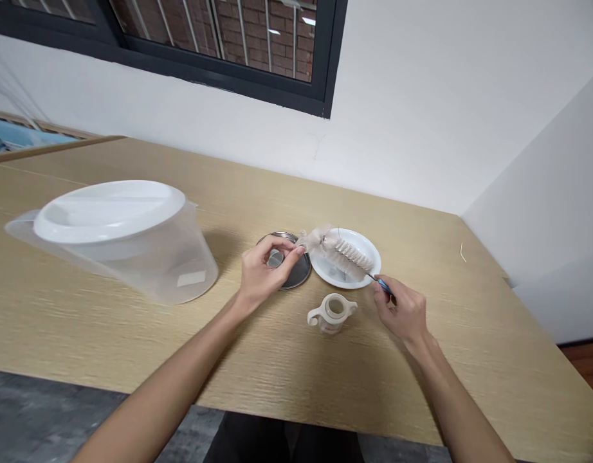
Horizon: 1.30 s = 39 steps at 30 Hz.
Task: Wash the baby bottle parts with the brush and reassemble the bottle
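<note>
A bottle brush (347, 257) with white bristles and a blue handle is held tilted above the white plate (375, 252). My right hand (402, 308) is closed round its handle. At the brush's far end, my left hand (270, 267) pinches the fluffy tip between thumb and fingers. Below the brush, nearer to me, a small cream bottle with two handles (332, 314) stands upright with its mouth uncovered. Partly hidden under my left hand lies a round dark metal dish (299, 275), with a small clear disc (276, 258) on it.
On the left stands a large translucent pitcher (152, 270) with a white lid (113, 209). The wooden table (258, 366) meets a white wall (402, 128) below a dark-framed window (320, 90). A thin pale strip (463, 252) lies at the right.
</note>
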Each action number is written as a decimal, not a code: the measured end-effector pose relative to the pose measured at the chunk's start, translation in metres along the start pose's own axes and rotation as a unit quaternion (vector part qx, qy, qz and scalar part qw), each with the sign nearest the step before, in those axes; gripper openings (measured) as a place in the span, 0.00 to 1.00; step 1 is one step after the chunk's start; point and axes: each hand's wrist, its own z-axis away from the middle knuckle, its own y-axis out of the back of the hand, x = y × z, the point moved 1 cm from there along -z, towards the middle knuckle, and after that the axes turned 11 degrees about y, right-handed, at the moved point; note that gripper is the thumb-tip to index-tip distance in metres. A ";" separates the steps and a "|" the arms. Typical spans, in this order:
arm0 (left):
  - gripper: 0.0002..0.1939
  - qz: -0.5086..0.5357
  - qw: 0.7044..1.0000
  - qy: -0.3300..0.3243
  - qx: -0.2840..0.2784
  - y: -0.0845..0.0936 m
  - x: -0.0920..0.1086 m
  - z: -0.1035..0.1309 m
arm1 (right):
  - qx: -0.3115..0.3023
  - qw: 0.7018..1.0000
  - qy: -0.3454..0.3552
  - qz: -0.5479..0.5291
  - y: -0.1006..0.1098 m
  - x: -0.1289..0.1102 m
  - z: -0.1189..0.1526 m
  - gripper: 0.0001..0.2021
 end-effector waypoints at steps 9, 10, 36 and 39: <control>0.07 -0.052 0.997 -0.056 -0.025 0.001 0.007 0.000 | -0.073 0.997 -0.039 0.004 -0.004 0.001 0.002 0.13; 0.07 -0.058 0.996 -0.063 -0.030 0.000 0.008 0.000 | -0.082 0.996 -0.042 0.006 -0.005 0.001 0.002 0.13; 0.06 0.032 0.999 0.017 -0.032 -0.002 -0.004 0.003 | 0.025 1.000 0.004 0.002 0.002 0.009 0.005 0.08; 0.07 0.030 0.999 0.023 -0.028 -0.002 -0.004 0.002 | 0.044 0.999 0.000 0.008 0.002 0.010 0.007 0.07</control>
